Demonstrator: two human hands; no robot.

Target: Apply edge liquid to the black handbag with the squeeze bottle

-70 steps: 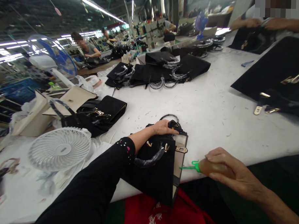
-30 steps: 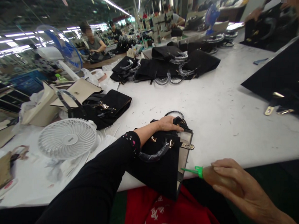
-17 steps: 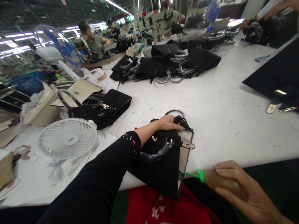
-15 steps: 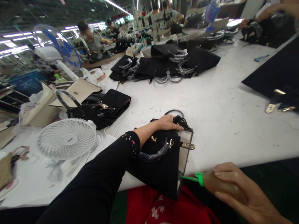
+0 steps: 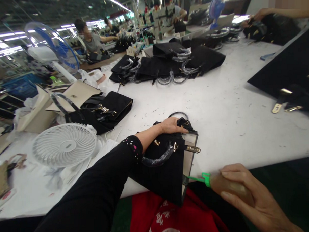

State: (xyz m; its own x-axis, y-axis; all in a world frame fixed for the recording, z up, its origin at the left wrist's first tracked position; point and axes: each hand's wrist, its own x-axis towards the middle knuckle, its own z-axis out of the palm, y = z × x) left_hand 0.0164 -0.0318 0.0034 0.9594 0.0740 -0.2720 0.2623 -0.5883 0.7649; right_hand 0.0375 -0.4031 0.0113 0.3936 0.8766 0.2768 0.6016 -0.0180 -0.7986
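A black handbag (image 5: 162, 177) with gold fittings and a plastic-wrapped handle (image 5: 159, 159) lies at the table's front edge, its side opening showing a beige inside. My left hand (image 5: 172, 126) is closed around the gathered black material at the bag's top, the fingertips partly hidden behind it. In my right hand (image 5: 245, 187) is a brownish squeeze bottle (image 5: 230, 189) with a green cap and a long thin green nozzle (image 5: 196, 178). The nozzle's tip is at the lower side edge of the bag; whether it touches, I cannot tell.
A white fan (image 5: 64, 145) lies on the left of the white table (image 5: 220, 111). Behind it are another black handbag (image 5: 116, 106) and beige bag pieces (image 5: 74, 94). Several black bags (image 5: 158, 67) are piled at the back. A large black bag (image 5: 287, 73) stands at right, near another person's hand (image 5: 261, 14).
The view has shifted slightly, moving the scene a little left and up. My left hand keeps its hold on the bag, and the bottle's nozzle stays by the same lower edge.
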